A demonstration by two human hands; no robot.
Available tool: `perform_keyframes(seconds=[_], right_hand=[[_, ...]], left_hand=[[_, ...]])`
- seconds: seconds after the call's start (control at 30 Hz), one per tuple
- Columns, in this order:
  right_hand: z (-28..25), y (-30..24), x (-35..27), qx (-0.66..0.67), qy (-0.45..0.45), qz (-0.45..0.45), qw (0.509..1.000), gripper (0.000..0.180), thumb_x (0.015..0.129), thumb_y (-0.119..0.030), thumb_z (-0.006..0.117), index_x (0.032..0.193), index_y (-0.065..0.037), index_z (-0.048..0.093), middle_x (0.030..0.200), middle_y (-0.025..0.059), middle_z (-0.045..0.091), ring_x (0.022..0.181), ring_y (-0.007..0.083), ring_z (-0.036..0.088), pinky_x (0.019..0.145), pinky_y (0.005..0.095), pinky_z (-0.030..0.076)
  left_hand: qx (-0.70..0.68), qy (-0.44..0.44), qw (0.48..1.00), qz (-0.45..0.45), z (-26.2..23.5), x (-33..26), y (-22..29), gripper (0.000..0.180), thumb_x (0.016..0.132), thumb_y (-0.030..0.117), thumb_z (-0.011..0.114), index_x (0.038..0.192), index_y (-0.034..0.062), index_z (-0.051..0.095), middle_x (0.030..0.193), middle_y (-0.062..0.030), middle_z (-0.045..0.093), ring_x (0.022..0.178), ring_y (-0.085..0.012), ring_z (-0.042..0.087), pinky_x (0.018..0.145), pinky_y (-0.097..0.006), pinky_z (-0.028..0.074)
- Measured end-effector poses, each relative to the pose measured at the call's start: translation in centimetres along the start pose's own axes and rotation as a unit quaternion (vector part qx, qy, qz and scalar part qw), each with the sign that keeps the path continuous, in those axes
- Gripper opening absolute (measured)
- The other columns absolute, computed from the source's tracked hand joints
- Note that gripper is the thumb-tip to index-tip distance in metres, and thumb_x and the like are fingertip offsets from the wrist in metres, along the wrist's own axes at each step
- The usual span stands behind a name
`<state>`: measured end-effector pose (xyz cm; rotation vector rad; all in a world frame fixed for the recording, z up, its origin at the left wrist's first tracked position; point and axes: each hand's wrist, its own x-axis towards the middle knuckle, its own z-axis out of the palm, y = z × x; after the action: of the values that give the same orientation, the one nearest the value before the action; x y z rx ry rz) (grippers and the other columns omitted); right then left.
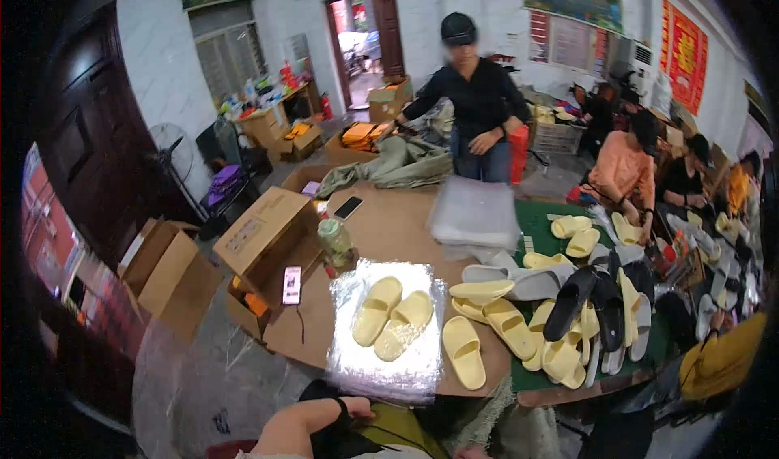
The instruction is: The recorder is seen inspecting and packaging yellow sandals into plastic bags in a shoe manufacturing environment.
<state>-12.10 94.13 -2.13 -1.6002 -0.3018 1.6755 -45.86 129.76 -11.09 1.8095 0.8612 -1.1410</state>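
Note:
My left hand (357, 408), with a black band at the wrist, rests low by the table's front edge on olive-green cloth (398, 428); its fingers are too unclear to read. Only a sliver of my right hand (472, 452) shows at the bottom rim. In front of my hands, a shiny stack of clear plastic bags (349, 371) lies on the table. On it sit two pale yellow slippers, a left one (377, 311) and a right one (405, 327), side by side. Neither hand touches them. Another yellow slipper (464, 353) lies just right of the stack.
Yellow, grey and black slippers (570, 303) are heaped at right. Beyond are clear plastic sheets (475, 213), a green bottle (334, 238) and two phones (349, 208) (292, 285). Cardboard boxes (264, 232) stand left. A co-worker (479, 94) stands across the table; others sit at right.

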Motion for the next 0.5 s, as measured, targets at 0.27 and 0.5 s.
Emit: perform_keyframes(seconds=[0.27, 0.5], right_hand=[[-0.3, -2.1, -2.4, -0.033, 0.003, 0.016, 0.999, 0.034, 0.094, -0.037, 0.061, 0.100, -0.005, 0.071, 0.087, 0.0047, 0.067, 0.082, 0.0164, 0.056, 0.074, 0.0289, 0.043], [-0.6, -0.6, -5.5, -0.019, 0.079, 0.021, 0.996, 0.033, 0.094, -0.035, 0.061, 0.102, -0.005, 0.071, 0.088, 0.0045, 0.067, 0.081, 0.0164, 0.055, 0.073, 0.0285, 0.043]], left_hand=[[0.141, 0.100, 0.948, 0.267, 2.9, 9.4, 0.6, 0.033, 0.077, 0.032, 0.071, 0.075, -0.0007, 0.072, 0.078, -0.0192, 0.070, 0.070, -0.0394, 0.064, 0.062, -0.050, 0.049], [-0.284, 0.021, 0.871, 0.400, -5.2, -8.9, 17.3, 0.034, 0.088, 0.025, 0.071, 0.108, -0.0017, 0.064, 0.092, -0.0025, 0.062, 0.085, -0.0126, 0.053, 0.075, -0.031, 0.044]])
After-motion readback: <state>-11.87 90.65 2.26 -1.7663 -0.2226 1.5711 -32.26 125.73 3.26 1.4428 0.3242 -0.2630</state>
